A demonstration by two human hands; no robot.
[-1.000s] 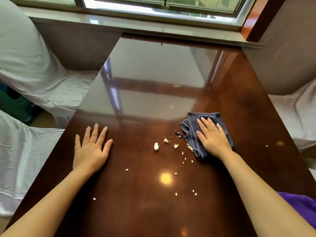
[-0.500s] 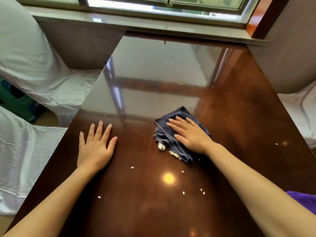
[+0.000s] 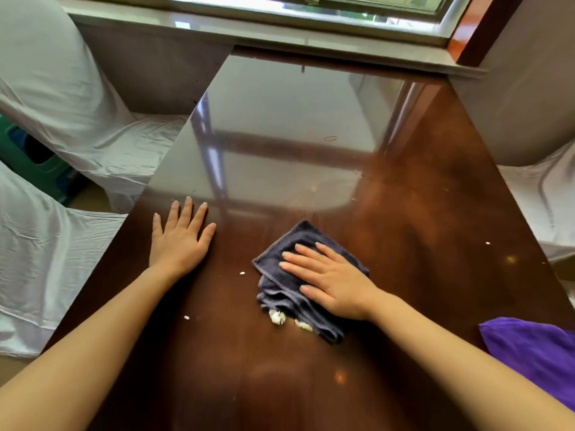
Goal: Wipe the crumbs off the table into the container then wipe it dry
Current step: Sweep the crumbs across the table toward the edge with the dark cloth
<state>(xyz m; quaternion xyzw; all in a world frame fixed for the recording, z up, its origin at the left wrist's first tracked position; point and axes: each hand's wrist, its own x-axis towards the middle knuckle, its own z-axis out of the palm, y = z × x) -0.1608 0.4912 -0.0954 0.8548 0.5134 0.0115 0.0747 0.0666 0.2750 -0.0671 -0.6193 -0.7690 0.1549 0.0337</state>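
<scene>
Head view: my right hand (image 3: 334,283) lay flat, fingers spread, pressing the dark cloth (image 3: 289,293) on the table (image 3: 404,213). Left hand (image 3: 179,241) rested palm-down, spread, holding nothing. Crumbs (image 3: 278,317) bunched at the cloth's near edge; strays (image 3: 186,317) remained. Step: gathering. No container visible; next I'd need one at the edge.

1. We take this for a dining room, at home or in a restaurant; we cannot tell which.
2. A glossy dark wooden table (image 3: 404,213) fills the middle.
3. Chairs in white fabric covers (image 3: 56,98) stand at both its sides.
4. A window sill (image 3: 280,26) runs along its far end.
</scene>
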